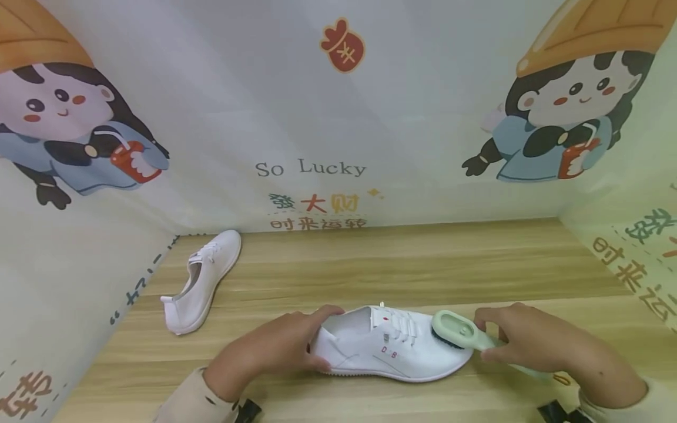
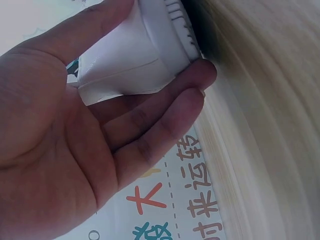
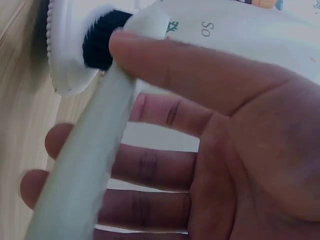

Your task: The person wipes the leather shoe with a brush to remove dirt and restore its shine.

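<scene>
A white lace-up shoe [image 1: 365, 346] lies in front of me, toe to the right, sole against the wooden surface. My left hand [image 1: 288, 341] grips its heel; in the left wrist view the thumb and fingers [image 2: 165, 120] hold either side of the heel [image 2: 125, 55]. My right hand [image 1: 534, 338] holds a pale green brush [image 1: 456, 329] by its handle, the thumb along it in the right wrist view. Dark bristles [image 3: 102, 42] touch the upper near the toe. The handle's far end is partly hidden under the right hand.
A second white shoe [image 1: 203, 282] stands at the back left, near the left wall. Printed white sheeting [image 1: 423, 194] forms walls at the back and both sides of the wooden surface [image 1: 423, 258]. A small orange-brown mark [image 1: 562, 379] shows by the right wrist.
</scene>
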The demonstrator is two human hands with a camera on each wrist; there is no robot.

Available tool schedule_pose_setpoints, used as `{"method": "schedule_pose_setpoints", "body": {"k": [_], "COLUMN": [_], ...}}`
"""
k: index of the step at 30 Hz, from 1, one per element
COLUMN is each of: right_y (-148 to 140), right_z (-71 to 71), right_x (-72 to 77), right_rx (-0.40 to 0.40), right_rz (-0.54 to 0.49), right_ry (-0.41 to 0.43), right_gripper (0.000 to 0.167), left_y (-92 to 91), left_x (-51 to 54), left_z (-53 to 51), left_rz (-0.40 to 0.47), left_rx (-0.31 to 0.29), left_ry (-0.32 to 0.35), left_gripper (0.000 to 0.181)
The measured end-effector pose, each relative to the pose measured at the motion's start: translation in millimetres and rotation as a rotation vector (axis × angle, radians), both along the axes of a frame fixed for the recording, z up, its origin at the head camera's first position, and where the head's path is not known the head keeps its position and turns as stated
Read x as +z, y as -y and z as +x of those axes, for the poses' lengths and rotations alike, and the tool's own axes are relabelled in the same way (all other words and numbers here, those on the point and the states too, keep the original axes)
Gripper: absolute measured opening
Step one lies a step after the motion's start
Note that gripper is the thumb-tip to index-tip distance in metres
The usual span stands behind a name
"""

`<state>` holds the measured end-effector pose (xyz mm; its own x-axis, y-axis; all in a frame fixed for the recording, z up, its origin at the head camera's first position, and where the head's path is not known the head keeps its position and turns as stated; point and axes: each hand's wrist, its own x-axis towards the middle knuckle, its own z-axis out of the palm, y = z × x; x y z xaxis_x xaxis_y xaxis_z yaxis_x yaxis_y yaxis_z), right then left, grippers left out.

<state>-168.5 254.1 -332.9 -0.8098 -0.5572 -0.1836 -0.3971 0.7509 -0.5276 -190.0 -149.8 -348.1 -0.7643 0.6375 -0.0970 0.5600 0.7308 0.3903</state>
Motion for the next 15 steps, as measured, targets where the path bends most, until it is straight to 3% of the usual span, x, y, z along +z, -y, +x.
{"method": "schedule_pose_setpoints", "body": {"k": [9, 15], "right_y": [5.5, 4.8], "right_z": [-0.7, 2.5], "right_x": [2.1, -0.4], "right_rx": [0.018, -0.031], "right_rz": [-0.028, 0.057], "right_ry": [0.051, -0.033], "right_gripper": [0.026, 0.028], "left_y": [0.7, 0.0], "left_x": [2.4, 1.4], "left_z": [0.7, 3.3], "left_rz": [-0.013, -0.017], "left_rx": [0.003, 0.013], "left_ry": [-0.001, 0.027], "left_gripper": [0.080, 0.080]}}
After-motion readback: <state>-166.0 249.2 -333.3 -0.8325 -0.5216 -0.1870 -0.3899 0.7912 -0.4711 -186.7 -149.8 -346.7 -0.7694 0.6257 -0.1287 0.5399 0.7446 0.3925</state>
